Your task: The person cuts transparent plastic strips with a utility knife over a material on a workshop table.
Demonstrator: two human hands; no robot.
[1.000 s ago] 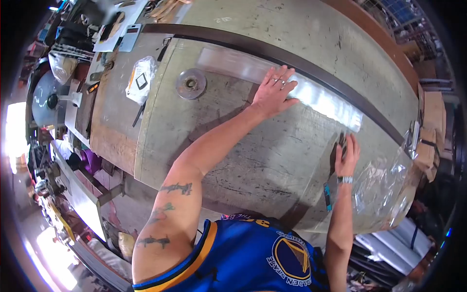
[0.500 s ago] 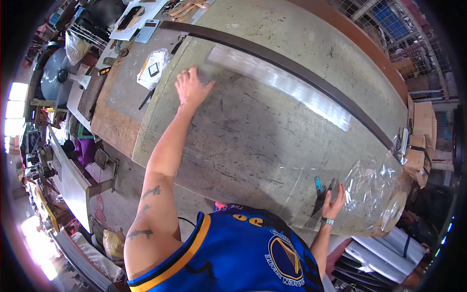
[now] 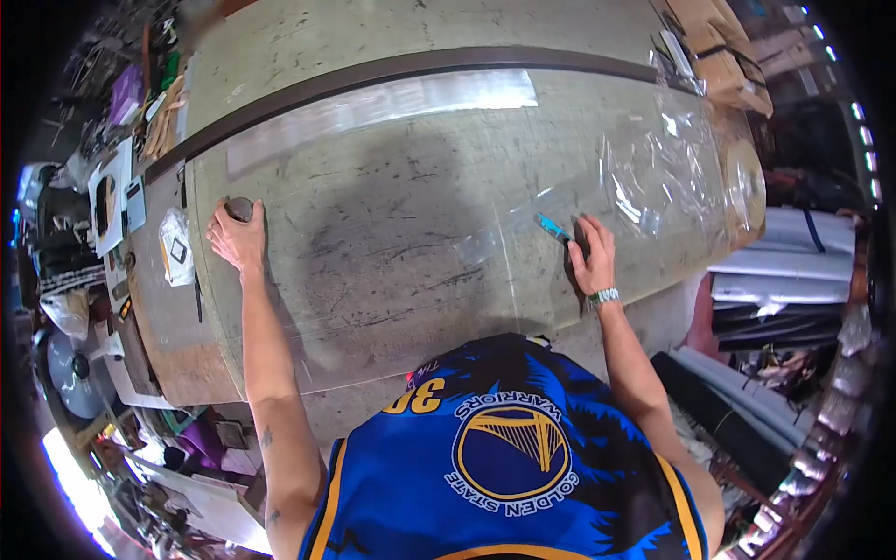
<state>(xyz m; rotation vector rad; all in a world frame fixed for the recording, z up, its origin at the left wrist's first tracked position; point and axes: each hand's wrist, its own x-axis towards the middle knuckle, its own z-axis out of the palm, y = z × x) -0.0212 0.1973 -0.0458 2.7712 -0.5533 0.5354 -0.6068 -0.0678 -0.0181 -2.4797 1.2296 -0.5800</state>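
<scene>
On the left side of the worktable (image 3: 392, 280), my left hand (image 3: 237, 241) has its fingers curled around a small dark round object (image 3: 240, 209). My right hand (image 3: 592, 259) is near the front edge, with its fingers by the lower end of a blue cutter (image 3: 553, 226); whether it grips the cutter is hard to make out. A clear plastic strip (image 3: 478, 248) lies just left of the cutter. Farther back, a long translucent strip (image 3: 383, 114) lies alongside a long dark bar (image 3: 401, 67).
Crumpled clear plastic (image 3: 653, 177) and a clear tape-like roll (image 3: 745, 185) are at the right end. Beyond stands a cardboard box (image 3: 723, 56). Silver rolls (image 3: 789, 245) lie at the right. A plastic packet (image 3: 176, 246) and a calculator (image 3: 135, 203) are at the left.
The view has swung toward the right. My left hand now has the dark round object between its fingers. My right hand is closer to the blue cutter.
</scene>
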